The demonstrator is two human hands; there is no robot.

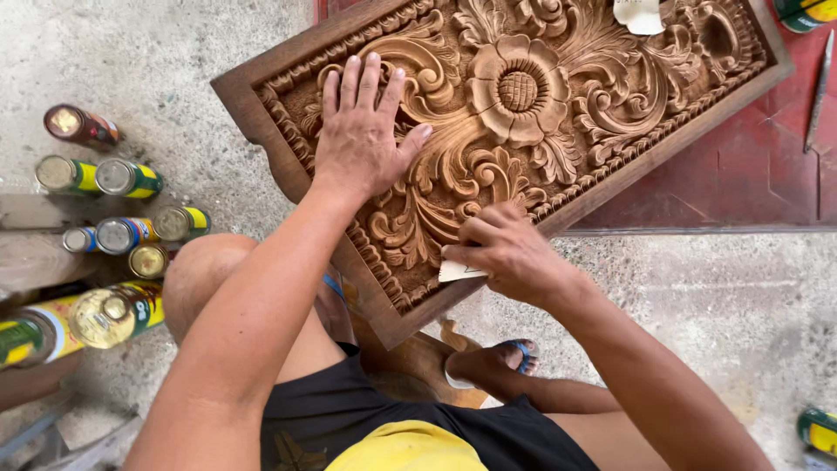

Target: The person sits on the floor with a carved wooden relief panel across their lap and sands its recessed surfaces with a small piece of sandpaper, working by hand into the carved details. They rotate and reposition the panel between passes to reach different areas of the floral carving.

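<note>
A carved wooden panel (523, 96) with a central flower and curling leaves lies tilted across my lap and the floor. My left hand (362, 131) rests flat on its carved left end, fingers spread. My right hand (506, 253) is closed on a small folded piece of sandpaper (458, 271), pressed against the carving near the panel's lower edge.
Several spray cans (122, 235) lie and stand on the concrete floor at the left. Another can (818, 432) is at the lower right. A pale paper scrap (638, 15) sits on the panel's top. A thin metal tool (818, 92) lies on the red surface. My sandalled foot (497, 362) is below the panel.
</note>
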